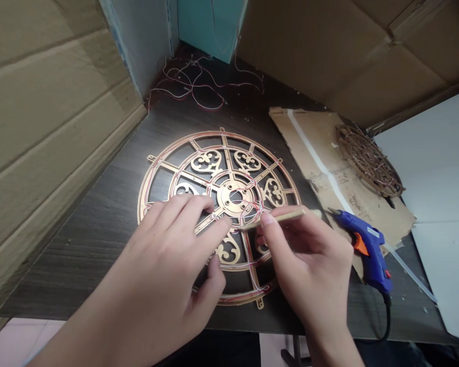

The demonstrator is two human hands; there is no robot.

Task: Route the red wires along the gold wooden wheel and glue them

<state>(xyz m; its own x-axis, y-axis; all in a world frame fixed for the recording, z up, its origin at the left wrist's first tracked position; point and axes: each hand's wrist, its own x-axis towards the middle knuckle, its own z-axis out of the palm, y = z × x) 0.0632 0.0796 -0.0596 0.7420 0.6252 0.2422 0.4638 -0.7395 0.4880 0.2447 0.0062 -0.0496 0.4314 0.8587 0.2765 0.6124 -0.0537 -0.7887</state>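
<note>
A round, laser-cut wooden ornament [229,168] with scroll patterns lies flat on the dark table [99,224]. Thin red and white wires run along its spokes and rim. My left hand [172,260] rests on its lower left part, fingers stretched out and pressing down near the hub. My right hand [309,265] pinches a thin wooden stick [283,217], whose tip points at the wires just right of the hub.
A blue glue gun [367,247] lies right of my right hand, on a sheet of cardboard [313,148]. A second, smaller wired ornament [369,160] sits on that cardboard. Loose wires [199,84] lie at the back. Cardboard walls [42,127] stand left and behind; white board [439,168] at right.
</note>
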